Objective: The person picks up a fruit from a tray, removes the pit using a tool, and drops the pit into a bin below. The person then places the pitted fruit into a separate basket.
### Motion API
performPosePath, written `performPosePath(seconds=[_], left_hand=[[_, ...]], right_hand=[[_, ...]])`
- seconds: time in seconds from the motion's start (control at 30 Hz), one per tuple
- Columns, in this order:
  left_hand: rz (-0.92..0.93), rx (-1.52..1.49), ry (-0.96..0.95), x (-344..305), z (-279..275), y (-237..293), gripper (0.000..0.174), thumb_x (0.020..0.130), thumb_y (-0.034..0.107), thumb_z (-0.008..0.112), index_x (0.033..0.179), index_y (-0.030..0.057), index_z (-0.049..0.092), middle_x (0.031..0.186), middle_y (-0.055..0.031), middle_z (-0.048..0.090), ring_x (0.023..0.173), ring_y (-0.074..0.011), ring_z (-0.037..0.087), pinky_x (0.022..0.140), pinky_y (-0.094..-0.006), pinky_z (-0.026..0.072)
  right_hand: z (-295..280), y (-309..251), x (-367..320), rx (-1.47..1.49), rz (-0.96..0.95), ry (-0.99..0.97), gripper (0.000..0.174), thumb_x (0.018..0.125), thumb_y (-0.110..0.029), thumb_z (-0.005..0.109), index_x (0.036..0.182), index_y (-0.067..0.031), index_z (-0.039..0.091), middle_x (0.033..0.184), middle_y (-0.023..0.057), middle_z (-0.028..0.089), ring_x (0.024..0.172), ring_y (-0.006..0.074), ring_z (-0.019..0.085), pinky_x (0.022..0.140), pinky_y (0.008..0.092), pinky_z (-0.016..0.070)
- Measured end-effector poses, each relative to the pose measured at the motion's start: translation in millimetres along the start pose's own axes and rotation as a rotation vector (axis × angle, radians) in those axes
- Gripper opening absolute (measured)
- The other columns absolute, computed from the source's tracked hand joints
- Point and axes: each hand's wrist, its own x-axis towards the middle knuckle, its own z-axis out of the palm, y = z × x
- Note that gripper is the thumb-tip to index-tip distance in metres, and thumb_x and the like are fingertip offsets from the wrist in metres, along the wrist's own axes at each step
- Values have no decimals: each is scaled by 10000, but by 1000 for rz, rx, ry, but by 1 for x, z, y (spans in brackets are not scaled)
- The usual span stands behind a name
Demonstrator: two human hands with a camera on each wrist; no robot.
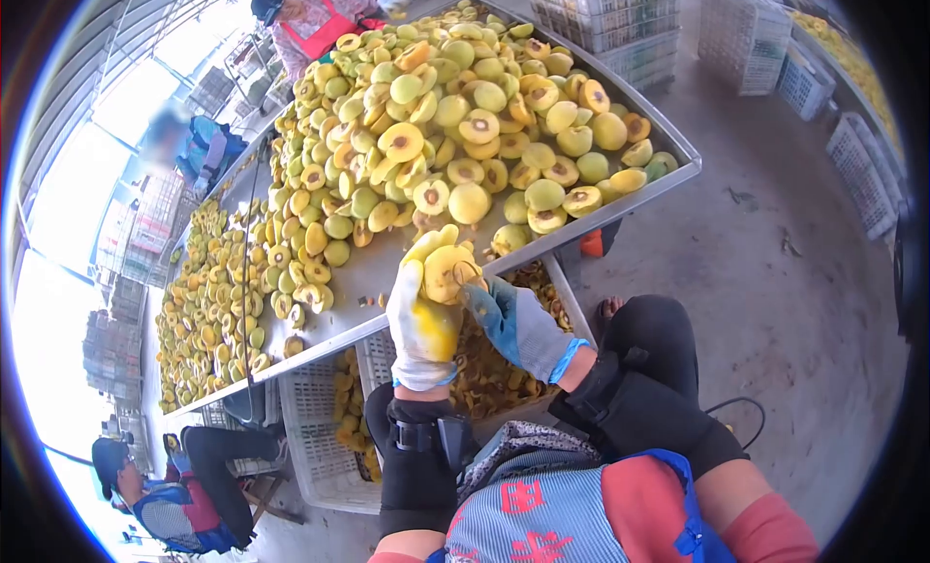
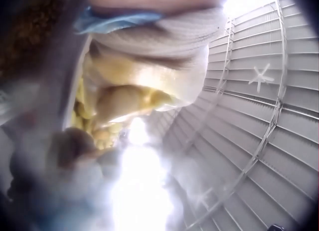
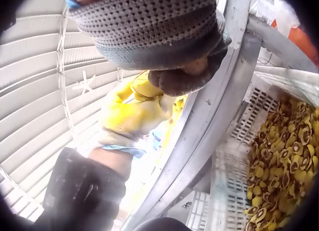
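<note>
My left hand (image 1: 421, 321), in a white glove stained yellow, holds a yellow peach half (image 1: 446, 274) cut side up, over the near edge of the metal table (image 1: 668, 180). My right hand (image 1: 523, 330), in a grey and blue glove, curls its fingers close against the fruit. It grips a thin wire-loop tool (image 1: 469, 270), whose curved end lies over the cut face; the handle is mostly hidden in the glove. In the right wrist view the loop meets the peach half (image 3: 145, 87) beside the curled fingers. The left wrist view is blurred and glare-washed.
Halved peaches (image 1: 402, 141) are heaped on the tilted-looking table. Below its edge, a white crate (image 3: 234, 176) holds dark-centred scraps (image 3: 279, 166), with another crate (image 1: 315, 427) beside it. Other people work around the table. Stacked crates (image 1: 635, 54) stand behind, right.
</note>
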Motion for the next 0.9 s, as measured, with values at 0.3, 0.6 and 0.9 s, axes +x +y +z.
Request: performPosePath(seconds=[0.3, 0.6, 0.9], left_hand=[[462, 1282, -29, -16, -11, 13, 468, 834, -63, 704, 1275, -15, 556, 1230, -124, 649, 1038, -205, 661, 914, -318, 536], [-127, 353, 298, -14, 20, 15, 668, 1066, 542, 228, 1099, 3, 621, 952, -117, 709, 794, -178, 655, 677, -270, 535], [-176, 342, 380, -9, 14, 3, 697, 1048, 582, 271, 1002, 12, 671, 860, -124, 715, 646, -184, 628, 570, -273, 508]], right_hand=[[2, -5, -11, -317, -7, -54, 429, 1006, -439, 542, 1015, -21, 639, 816, 257, 660, 850, 471, 628, 689, 487, 497], [6, -8, -9, -412, -45, -67, 448, 1005, -473, 512, 1038, -39, 617, 841, 266, 660, 839, 482, 626, 694, 531, 489], [6, -4, -12, -411, -21, -64, 484, 998, -517, 488, 1060, -52, 606, 862, 269, 668, 852, 487, 630, 718, 542, 494]])
